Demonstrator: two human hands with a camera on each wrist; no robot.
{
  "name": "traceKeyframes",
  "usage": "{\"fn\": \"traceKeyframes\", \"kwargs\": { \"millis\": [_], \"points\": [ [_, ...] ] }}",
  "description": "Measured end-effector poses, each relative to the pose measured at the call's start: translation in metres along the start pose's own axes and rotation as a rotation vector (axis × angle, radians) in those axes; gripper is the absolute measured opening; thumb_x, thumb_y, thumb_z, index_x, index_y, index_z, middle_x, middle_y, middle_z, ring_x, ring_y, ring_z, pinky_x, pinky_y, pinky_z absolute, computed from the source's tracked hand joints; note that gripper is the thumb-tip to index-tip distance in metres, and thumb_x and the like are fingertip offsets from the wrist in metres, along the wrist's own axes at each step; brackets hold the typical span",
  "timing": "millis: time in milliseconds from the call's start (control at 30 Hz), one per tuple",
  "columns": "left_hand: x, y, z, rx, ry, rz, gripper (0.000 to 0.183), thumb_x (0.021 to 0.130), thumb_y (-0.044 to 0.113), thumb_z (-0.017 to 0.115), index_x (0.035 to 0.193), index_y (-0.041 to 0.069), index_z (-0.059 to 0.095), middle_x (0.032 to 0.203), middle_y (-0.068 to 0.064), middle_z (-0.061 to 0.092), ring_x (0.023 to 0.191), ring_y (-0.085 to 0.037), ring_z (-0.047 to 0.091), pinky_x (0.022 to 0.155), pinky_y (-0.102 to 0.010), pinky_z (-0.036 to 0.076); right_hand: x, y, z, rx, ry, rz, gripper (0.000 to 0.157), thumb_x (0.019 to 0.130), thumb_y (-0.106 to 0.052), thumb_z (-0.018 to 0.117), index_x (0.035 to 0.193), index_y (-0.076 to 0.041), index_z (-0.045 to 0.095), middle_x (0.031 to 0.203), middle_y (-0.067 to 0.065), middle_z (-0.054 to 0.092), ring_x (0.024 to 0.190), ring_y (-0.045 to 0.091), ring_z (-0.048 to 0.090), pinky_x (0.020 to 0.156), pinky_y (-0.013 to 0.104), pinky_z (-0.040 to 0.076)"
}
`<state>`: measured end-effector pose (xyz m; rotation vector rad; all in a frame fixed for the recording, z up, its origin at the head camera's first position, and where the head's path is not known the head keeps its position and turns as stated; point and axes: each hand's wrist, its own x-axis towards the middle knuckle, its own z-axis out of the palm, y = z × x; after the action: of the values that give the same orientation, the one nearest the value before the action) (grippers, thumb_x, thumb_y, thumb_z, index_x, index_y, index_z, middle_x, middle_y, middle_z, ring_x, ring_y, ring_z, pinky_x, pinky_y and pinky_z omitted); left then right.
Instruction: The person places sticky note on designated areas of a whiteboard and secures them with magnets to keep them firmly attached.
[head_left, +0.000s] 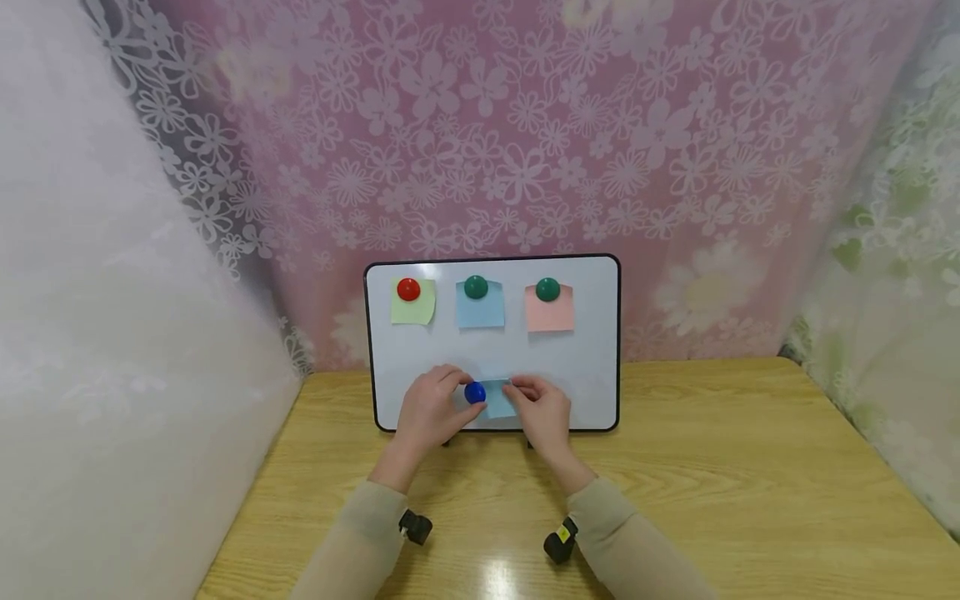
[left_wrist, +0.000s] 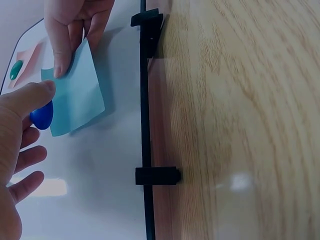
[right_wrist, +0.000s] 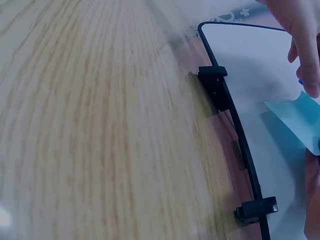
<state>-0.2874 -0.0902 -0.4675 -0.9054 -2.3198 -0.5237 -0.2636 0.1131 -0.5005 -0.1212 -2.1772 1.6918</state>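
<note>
In the head view, my left hand [head_left: 429, 408] pinches a round blue magnet [head_left: 475, 392] between thumb and fingers, at the left edge of a light blue sticky note [head_left: 498, 401]. Opposite, my right hand [head_left: 546, 414] pinches the note's upper right corner. Both hands are low on a black-framed whiteboard [head_left: 495, 354]. The left wrist view has the magnet [left_wrist: 43, 116] under the left thumb, overlapping the note [left_wrist: 77, 97], whose lower corner stands out from the board. From the right wrist, the note [right_wrist: 297, 117] looks bent, with the left hand [right_wrist: 305, 40] above it.
Along the board's top hang a green note [head_left: 408, 313] under a red magnet [head_left: 408, 289], a blue note [head_left: 480, 313] and a pink note [head_left: 550, 318], each under a green magnet [head_left: 547, 289]. Black feet [left_wrist: 157, 176] support the board on the wooden table [head_left: 712, 467]. Floral curtain [head_left: 517, 150] behind.
</note>
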Motion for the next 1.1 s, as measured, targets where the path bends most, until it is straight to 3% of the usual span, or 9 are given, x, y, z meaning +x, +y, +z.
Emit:
{"fn": "traceKeyframes", "kwargs": {
  "millis": [433,900,1100],
  "points": [
    [0.005,0.003,0.001,0.016,0.009,-0.012,0.041,0.079,0.036,0.098,0.102,0.008,0.079,0.101,-0.002,0.075,0.09,-0.02,0.072,0.079,-0.037,0.061,0.002,-0.003,-0.001,-0.02,0.05,0.005,0.02,0.094,-0.025,0.087,0.104,-0.008,0.083,0.094,0.006,0.08,0.088,0.021,0.075,0.067,0.022,0.055],
    [0.005,0.008,0.003,0.055,-0.008,-0.082,0.041,0.081,0.038,0.097,0.104,0.009,0.079,0.102,-0.002,0.075,0.091,-0.02,0.072,0.08,-0.037,0.062,-0.001,0.001,0.007,0.031,0.079,0.004,0.02,0.097,-0.022,0.084,0.106,-0.005,0.084,0.099,0.008,0.081,0.091,0.022,0.077,0.07,0.023,0.056],
    [0.005,0.007,0.006,0.088,0.008,-0.075,0.042,0.082,0.038,0.096,0.106,0.008,0.078,0.102,-0.002,0.075,0.09,-0.02,0.072,0.077,-0.038,0.061,-0.002,0.001,0.011,0.056,0.116,0.024,0.019,0.096,-0.022,0.084,0.104,-0.005,0.084,0.096,0.008,0.081,0.09,0.02,0.077,0.069,0.019,0.054]
  ]
}}
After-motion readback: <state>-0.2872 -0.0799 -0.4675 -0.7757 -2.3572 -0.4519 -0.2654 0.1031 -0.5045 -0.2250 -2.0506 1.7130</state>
